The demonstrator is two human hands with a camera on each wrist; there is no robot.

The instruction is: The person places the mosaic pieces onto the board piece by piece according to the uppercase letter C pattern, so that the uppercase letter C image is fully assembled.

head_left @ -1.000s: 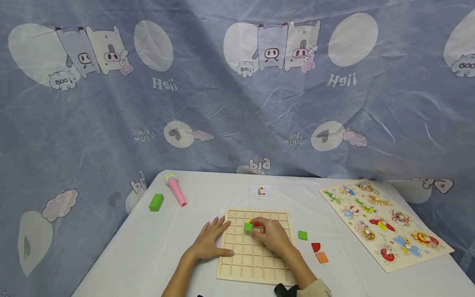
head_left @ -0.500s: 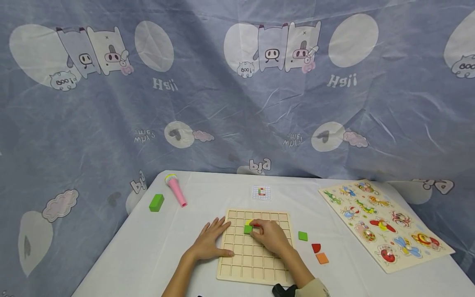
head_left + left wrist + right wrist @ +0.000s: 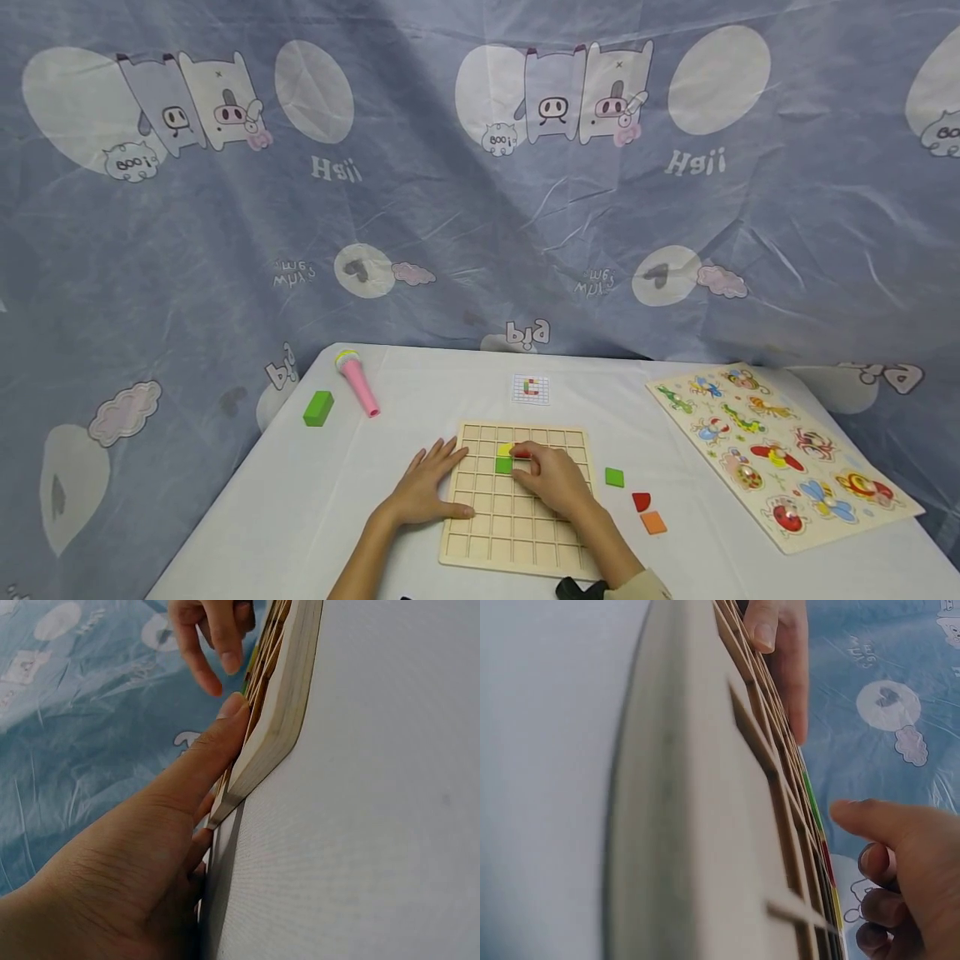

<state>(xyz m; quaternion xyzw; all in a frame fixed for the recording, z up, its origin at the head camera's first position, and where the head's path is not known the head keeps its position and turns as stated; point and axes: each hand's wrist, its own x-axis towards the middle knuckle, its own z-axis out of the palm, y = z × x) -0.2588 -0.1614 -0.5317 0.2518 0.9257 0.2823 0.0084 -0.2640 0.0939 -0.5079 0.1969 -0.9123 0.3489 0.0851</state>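
Note:
A wooden grid board (image 3: 480, 550) lies on the white table. My left hand (image 3: 422, 487) rests at its left side, fingers spread, and the thumb (image 3: 232, 709) lies over the board's edge in the left wrist view. Above the grid is my right hand (image 3: 553, 479), with thumb and index finger apart and nothing seen between them. Just left of those fingertips a green tile (image 3: 503, 466) sits flat in a cell. A yellow tile (image 3: 505, 450) is in the cell behind it, and a red piece (image 3: 521, 451) beside that is partly covered by the fingers.
Right of the board lie a green tile (image 3: 614, 477), a red quarter-round piece (image 3: 641, 502) and an orange tile (image 3: 654, 522). Behind it is a pattern card (image 3: 531, 389). A pink toy microphone (image 3: 360, 387) and green block (image 3: 318, 408) stand left; an insect puzzle board (image 3: 783, 458), right.
The green tile has gone from tilted between my right fingers to lying flat in its cell. My right fingers have come off it slightly rightward. The left hand keeps its place.

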